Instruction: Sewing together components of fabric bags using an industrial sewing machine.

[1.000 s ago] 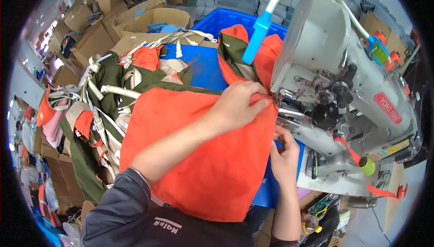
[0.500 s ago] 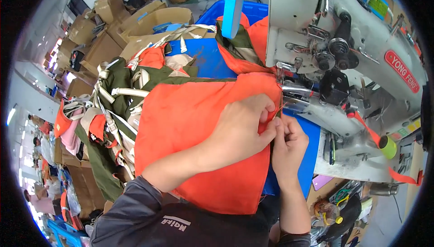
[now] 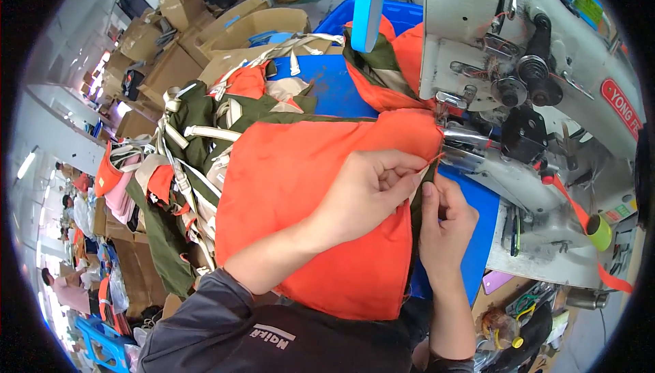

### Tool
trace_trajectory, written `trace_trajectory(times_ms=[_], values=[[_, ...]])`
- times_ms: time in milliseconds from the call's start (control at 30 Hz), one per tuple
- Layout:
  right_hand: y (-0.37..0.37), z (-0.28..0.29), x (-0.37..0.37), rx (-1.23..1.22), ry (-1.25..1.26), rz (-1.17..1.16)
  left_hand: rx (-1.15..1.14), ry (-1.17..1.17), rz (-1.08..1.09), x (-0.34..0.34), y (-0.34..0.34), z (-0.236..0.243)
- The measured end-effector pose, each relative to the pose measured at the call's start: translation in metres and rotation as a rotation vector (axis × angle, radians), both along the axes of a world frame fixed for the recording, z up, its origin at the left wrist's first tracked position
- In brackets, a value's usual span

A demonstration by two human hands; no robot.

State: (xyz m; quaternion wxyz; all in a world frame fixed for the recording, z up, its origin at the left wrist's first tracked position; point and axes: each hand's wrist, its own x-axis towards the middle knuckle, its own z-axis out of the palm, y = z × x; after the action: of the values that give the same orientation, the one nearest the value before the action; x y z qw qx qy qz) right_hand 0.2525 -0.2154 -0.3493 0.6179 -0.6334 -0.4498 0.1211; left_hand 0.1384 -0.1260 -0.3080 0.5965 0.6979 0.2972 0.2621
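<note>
pinching orange cloth point(image 3: 365, 253) at edge, left hand point(image 3: 368, 192) and right hand point(image 3: 448, 221), sewing machine point(image 3: 573, 52) close rightward, green heap point(image 3: 194, 110) leftward

Dark grey top point(image 3: 341, 346), sleeves point(image 3: 201, 315) seemingly elbow-length, with a small white chest print point(image 3: 271, 336).

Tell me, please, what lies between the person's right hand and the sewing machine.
In the head view, blue surface shows between the right hand and the sewing machine.

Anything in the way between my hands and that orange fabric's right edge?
Nothing visible is: your left hand touches the orange fabric near that edge, and your right hand meets the dark green strip beside it. The sewing machine stands beyond, not between.
</note>
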Motion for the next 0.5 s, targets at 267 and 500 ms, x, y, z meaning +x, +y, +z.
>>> trace_trajectory(times_ms=[267,500], values=[[0.0,-0.005,0.002,-0.015,0.031,0.004,0.349,-0.043,0.087,0.009,-0.009,-0.001],[0.012,-0.003,0.003,0.033,0.269,0.021,0.449,0.008,0.058,0.019,-0.002,0.0]])
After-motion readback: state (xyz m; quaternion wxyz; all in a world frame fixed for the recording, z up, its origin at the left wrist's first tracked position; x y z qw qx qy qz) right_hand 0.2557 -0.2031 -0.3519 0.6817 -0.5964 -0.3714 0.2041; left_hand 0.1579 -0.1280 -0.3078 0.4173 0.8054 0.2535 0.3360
